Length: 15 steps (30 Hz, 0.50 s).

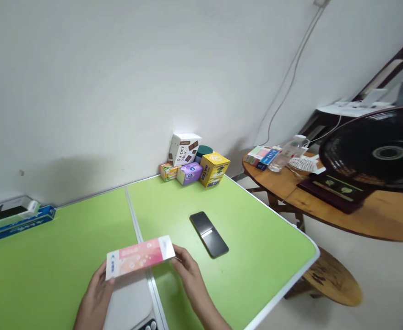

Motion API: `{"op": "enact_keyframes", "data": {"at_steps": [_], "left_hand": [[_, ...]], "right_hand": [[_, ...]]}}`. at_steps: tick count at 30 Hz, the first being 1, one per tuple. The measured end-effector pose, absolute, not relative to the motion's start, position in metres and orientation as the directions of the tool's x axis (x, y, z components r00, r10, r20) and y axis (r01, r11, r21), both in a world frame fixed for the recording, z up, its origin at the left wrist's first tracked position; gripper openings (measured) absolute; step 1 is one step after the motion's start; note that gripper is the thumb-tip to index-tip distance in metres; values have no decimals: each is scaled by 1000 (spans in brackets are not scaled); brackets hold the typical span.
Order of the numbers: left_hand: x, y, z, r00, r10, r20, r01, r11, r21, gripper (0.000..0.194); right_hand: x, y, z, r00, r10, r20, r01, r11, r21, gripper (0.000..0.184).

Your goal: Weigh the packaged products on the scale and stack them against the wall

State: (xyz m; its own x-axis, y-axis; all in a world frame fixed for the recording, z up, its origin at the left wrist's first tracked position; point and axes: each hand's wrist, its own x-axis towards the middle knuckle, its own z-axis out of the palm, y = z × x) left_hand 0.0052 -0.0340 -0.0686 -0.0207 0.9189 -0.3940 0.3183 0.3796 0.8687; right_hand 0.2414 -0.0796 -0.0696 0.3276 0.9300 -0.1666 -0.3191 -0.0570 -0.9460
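Observation:
A long pink and white carton is held up above the green table, one end in each hand. My left hand is closed round its left end, and my right hand grips the right end with fingers partly hidden behind it. Beneath the carton lies a pale flat object with rounded corners and dark parts at the bottom edge; its kind is unclear. To the right of my right hand, a black smartphone rests flat on the table.
By the wall stand a white Su-per Meal box, a purple pack, a yellow box and a small orange box. Blue boxes lie far left. On the right, a wooden table bears a bottle and a black fan.

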Motion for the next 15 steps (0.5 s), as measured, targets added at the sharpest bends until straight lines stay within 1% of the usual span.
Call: {"op": "enact_keyframes", "data": {"at_steps": [2, 4, 5, 7, 8, 9, 12, 15], "left_hand": [[33, -11, -53, 39, 925, -379, 390, 335, 858, 60], [70, 20, -33, 82, 955, -284, 458, 217, 862, 54], [91, 38, -24, 92, 975, -204, 475, 137, 869, 51], [135, 77, -5, 147, 988, 52, 494, -119, 861, 45], [157, 97, 2, 191, 968, 164, 494, -239, 836, 40], [179, 116, 9, 231, 943, 239, 494, -325, 807, 36], [232, 164, 21, 323, 886, 332, 463, -454, 762, 34], [263, 197, 23, 377, 847, 374, 439, -519, 733, 35]], "right_hand": [[259, -76, -65, 365, 912, -186, -321, -64, -945, 32], [274, -68, -61, 393, 896, -207, -336, -70, -939, 37], [282, -62, -61, 399, 893, -210, -347, -65, -936, 41], [296, -45, -61, 390, 898, -205, -382, -45, -923, 46], [304, -34, -63, 375, 902, -216, -416, -45, -908, 47], [311, -22, -66, 357, 903, -240, -458, -55, -887, 47], [332, 18, -75, 301, 889, -344, -585, -113, -803, 41], [349, 60, -85, 272, 881, -388, -656, -125, -744, 33]]}}
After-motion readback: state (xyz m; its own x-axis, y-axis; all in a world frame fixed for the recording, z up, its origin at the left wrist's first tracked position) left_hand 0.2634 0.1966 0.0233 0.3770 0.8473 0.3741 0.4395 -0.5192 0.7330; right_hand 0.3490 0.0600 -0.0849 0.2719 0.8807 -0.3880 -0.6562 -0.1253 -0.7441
